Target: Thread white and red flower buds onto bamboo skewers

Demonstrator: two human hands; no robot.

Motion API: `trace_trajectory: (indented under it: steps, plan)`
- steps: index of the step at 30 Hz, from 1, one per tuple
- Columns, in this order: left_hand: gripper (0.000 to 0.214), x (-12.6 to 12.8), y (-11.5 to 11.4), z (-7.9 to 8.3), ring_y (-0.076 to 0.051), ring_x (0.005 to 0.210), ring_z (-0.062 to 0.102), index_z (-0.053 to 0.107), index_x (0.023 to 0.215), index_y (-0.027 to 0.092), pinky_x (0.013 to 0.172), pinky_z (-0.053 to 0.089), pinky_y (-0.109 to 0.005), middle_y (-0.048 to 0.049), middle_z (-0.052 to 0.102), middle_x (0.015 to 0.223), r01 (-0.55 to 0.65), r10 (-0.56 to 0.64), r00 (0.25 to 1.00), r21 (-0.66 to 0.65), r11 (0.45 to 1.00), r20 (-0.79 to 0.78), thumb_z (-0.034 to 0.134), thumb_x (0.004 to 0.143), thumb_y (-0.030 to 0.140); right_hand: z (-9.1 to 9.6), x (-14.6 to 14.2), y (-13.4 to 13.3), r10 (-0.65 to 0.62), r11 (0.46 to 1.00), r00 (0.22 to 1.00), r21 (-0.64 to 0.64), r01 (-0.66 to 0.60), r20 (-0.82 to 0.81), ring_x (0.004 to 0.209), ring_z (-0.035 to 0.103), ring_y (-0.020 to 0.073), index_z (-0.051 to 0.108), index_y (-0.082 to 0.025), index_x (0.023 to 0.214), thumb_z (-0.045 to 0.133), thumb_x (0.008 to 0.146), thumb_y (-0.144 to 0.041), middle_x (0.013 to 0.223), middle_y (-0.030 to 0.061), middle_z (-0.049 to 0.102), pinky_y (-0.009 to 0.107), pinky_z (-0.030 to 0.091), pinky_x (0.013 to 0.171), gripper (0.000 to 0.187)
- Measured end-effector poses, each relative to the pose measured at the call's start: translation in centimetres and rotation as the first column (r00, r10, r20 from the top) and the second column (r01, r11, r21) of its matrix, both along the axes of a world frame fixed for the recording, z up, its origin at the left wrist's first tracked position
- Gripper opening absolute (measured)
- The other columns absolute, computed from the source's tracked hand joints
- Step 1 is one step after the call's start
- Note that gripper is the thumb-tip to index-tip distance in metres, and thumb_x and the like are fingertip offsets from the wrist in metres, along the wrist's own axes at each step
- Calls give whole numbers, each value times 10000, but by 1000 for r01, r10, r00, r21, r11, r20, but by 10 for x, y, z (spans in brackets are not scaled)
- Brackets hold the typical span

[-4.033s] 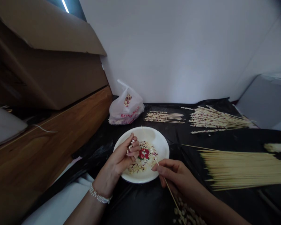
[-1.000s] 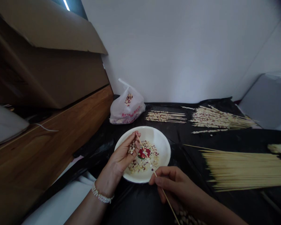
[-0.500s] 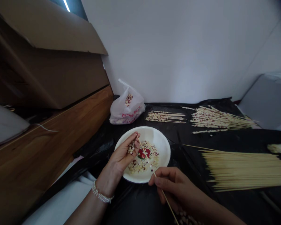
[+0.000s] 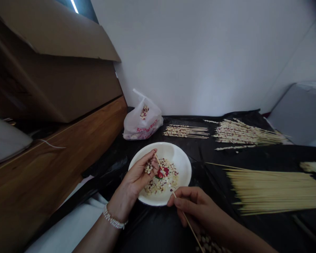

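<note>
A thin stick (image 4: 162, 168) slants over the near side of a bowl, a small dark piece (image 4: 171, 190) on it or right against it just above the right hand (image 4: 193, 200), whose thumb and fingers pinch the shaft. The grip sits well up the stick, likely to steady the upper end while the lower end runs down past the palm. The left hand (image 4: 140, 174), cupped above the bowl, holds a handful of pieces (image 4: 148, 169) in its curled fingers, probably to keep them close at hand; its thumb and forefinger meet at the stick's upper tip, though whether they pinch it or a piece there cannot be told. Beneath, the white bowl (image 4: 183, 167) bears more cream and dark pieces (image 4: 158, 188) around a red printed motif, its wide rim apparently handy for catching any that drop. Beyond it stand a knotted plastic bag (image 4: 143, 126) and two groups of loaded sticks, one smaller (image 4: 177, 131), one larger (image 4: 234, 131), while plain sticks (image 4: 274, 191) lie roughly parallel beside the right arm, seemingly for easy reach, all on black sheeting (image 4: 147, 228) that perhaps shields the surface below
</note>
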State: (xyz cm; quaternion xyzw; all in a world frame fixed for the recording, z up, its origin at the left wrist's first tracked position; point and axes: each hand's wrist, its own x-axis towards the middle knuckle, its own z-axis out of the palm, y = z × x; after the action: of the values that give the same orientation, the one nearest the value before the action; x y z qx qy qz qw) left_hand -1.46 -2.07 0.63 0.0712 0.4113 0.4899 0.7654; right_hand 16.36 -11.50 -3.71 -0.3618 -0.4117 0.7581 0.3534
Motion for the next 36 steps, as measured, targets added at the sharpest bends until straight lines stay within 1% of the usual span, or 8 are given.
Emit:
trace_trajectory:
  steps: [4,7,10,16,24,29,33,36]
  plan:
    - [157,0,-2,2,-90,531,601,677,954,114,501,518,-169,-15,646,693,45,-45,999,12,999,-30,606,866,5,1,-1,1,-9,1000,1000,12,9,-3,323,308,6,735,-164,840,758,829,-548,517,-54,584,152,164,329,384]
    - [114,0,-2,-1,-90,530,590,684,952,102,502,521,-179,-26,651,705,119,-119,993,24,993,19,624,876,41,2,-1,1,-14,1000,1000,13,14,-12,324,310,8,740,-166,858,763,816,-567,520,-52,593,150,167,326,404]
    - [119,-1,-4,-5,-93,574,619,699,956,83,549,537,-178,-49,684,753,162,-163,986,34,986,30,661,854,33,2,0,1,-34,999,999,4,34,-12,322,320,8,737,-164,858,777,803,-570,524,-48,602,150,175,328,411]
    - [101,-2,-10,-8,-112,645,674,730,863,92,599,570,-194,-53,724,778,285,-275,955,85,955,-115,761,782,39,0,-1,1,-94,996,996,12,94,-8,329,362,13,747,-153,880,787,813,-533,527,-43,610,153,189,339,388]
    - [194,-4,-14,-10,-107,620,673,745,840,73,551,546,-153,-62,717,738,449,-434,892,146,881,-126,861,684,68,-1,0,3,-157,985,987,60,159,-30,331,312,4,734,-159,803,795,821,-498,517,-48,595,166,165,346,345]
    - [132,-1,-8,-8,-133,660,702,725,999,57,611,601,-205,-98,731,824,275,-277,960,42,961,49,673,883,94,-3,1,5,-167,985,985,46,168,-29,335,300,2,739,-165,797,774,859,-452,530,-46,602,168,153,344,295]
    - [397,0,2,-2,-151,708,730,590,1312,47,654,625,-218,-102,728,880,-19,27,997,-118,993,68,440,949,-11,-3,1,4,-149,988,988,39,150,-32,334,299,5,751,-167,834,778,850,-461,532,-45,607,172,153,344,295]
    - [542,-1,5,-2,-165,765,749,496,1429,55,711,634,-230,-111,731,933,-71,79,994,-98,993,82,365,920,-79,-1,1,3,-144,989,989,30,144,-23,333,303,8,752,-168,837,786,838,-469,538,-41,614,175,155,344,303]
